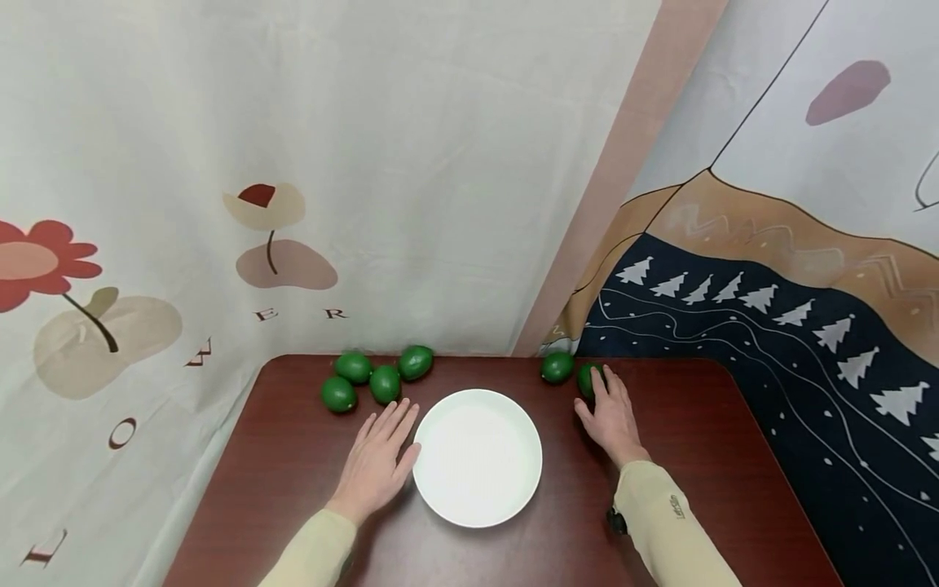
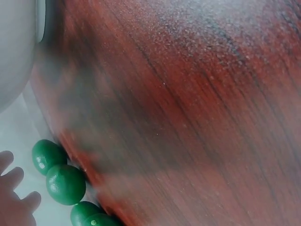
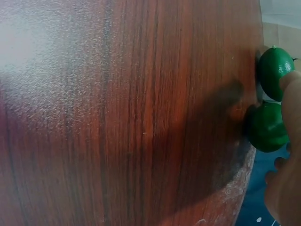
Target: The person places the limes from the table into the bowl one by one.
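A white round plate (image 1: 478, 458) lies in the middle of the table. My left hand (image 1: 374, 465) is spread with straight fingers at its left side, the thumb by the rim. Just beyond those fingertips several green limes (image 1: 385, 384) sit in a cluster; the left wrist view shows limes (image 2: 66, 184) too. To the right of the plate, my right hand (image 1: 612, 416) reaches over a lime (image 1: 588, 380), fingers extended and partly covering it. Another lime (image 1: 557, 368) sits just left of that one. In the right wrist view the hand partly hides the nearer lime (image 3: 268, 127).
The dark red-brown table (image 1: 271, 489) has rounded far corners. A pale curtain (image 1: 440, 204) with printed flowers hangs behind it. A dark cloth with white trees (image 1: 734, 326) hangs on the right. Several limes lie near the table's far edge.
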`<move>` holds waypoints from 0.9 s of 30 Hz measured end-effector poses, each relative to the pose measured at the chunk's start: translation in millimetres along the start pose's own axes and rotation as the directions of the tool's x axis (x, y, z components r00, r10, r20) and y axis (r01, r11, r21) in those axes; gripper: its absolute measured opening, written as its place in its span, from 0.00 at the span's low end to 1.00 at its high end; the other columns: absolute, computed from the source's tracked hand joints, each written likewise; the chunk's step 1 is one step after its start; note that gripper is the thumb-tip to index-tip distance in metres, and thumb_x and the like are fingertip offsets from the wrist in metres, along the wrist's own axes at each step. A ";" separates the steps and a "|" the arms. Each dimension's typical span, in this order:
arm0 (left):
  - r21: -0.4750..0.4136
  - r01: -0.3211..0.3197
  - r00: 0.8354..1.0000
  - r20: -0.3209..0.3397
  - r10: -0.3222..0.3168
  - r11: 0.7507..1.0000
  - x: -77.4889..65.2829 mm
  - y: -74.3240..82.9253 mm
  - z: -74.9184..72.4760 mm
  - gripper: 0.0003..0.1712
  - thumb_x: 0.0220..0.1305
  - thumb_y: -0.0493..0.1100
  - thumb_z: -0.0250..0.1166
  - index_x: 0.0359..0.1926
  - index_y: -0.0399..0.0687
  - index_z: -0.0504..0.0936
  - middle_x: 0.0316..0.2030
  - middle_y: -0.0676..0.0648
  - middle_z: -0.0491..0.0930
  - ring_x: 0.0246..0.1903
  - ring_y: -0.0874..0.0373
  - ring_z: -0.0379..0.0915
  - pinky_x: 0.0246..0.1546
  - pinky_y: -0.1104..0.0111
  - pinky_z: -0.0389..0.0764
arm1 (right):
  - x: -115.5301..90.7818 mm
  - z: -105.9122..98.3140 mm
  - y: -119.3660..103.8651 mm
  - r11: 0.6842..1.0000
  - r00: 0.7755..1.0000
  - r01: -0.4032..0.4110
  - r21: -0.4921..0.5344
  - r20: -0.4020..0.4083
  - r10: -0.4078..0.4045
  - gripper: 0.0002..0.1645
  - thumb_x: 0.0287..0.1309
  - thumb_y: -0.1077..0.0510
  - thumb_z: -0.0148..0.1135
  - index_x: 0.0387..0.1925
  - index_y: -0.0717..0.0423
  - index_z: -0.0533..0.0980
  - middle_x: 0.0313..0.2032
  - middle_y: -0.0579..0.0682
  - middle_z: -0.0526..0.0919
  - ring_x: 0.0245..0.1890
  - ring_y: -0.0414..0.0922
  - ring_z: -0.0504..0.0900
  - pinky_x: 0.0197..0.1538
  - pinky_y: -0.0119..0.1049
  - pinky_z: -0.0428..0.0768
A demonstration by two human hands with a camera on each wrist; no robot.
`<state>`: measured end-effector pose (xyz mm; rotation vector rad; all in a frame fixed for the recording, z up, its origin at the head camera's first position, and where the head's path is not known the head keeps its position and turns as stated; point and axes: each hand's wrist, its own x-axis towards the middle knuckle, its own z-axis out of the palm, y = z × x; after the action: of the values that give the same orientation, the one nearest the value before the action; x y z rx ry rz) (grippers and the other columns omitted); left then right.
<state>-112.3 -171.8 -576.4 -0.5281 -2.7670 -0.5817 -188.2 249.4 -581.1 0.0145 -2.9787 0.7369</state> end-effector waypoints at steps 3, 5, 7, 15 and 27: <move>-0.001 -0.013 1.000 0.003 0.013 1.000 -0.9 -0.1 0.6 0.33 0.74 0.52 0.59 0.76 0.49 0.70 0.74 0.43 0.68 0.74 0.43 0.62 0.72 0.44 0.59 | 0.9 1.0 1.3 1.000 1.000 -0.022 -0.006 0.007 0.022 0.43 0.69 0.51 0.60 0.78 0.62 0.57 0.78 0.67 0.52 0.77 0.67 0.53 0.75 0.63 0.58; -0.002 -0.022 1.000 0.004 0.022 1.000 -1.4 0.0 0.7 0.32 0.74 0.52 0.59 0.75 0.50 0.71 0.74 0.42 0.68 0.74 0.43 0.62 0.72 0.43 0.60 | 1.5 1.3 1.9 0.999 0.999 -0.033 -0.009 0.016 0.033 0.43 0.70 0.52 0.60 0.78 0.62 0.57 0.78 0.67 0.52 0.76 0.67 0.53 0.75 0.63 0.58; 0.004 -0.030 1.000 0.005 0.030 1.000 -1.7 -0.1 0.6 0.32 0.74 0.51 0.59 0.75 0.51 0.71 0.74 0.42 0.69 0.74 0.42 0.63 0.71 0.43 0.61 | 2.5 1.2 2.1 0.999 0.999 -0.037 -0.007 0.020 0.038 0.43 0.70 0.52 0.60 0.78 0.63 0.57 0.78 0.68 0.52 0.76 0.67 0.53 0.75 0.63 0.59; 0.021 -0.035 0.999 0.024 0.035 0.999 -1.1 -0.9 1.2 0.31 0.75 0.52 0.58 0.75 0.54 0.71 0.74 0.43 0.68 0.74 0.42 0.62 0.71 0.42 0.63 | 6.6 -3.8 -0.9 0.998 0.996 -0.062 0.002 0.065 0.062 0.43 0.70 0.54 0.59 0.79 0.64 0.55 0.77 0.70 0.52 0.75 0.68 0.55 0.73 0.65 0.61; 0.034 -0.023 0.998 0.053 0.021 0.999 -0.3 -0.4 2.9 0.31 0.76 0.52 0.56 0.76 0.53 0.70 0.74 0.43 0.68 0.75 0.43 0.61 0.71 0.42 0.63 | 11.1 -5.7 -2.6 0.997 0.994 -0.082 0.005 0.073 0.081 0.44 0.68 0.58 0.63 0.77 0.67 0.55 0.75 0.72 0.55 0.71 0.70 0.63 0.69 0.67 0.67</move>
<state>-112.7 -171.0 -579.2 -0.5738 -2.8114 -0.5214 -198.8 249.8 -574.0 -0.0817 -3.0617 0.7735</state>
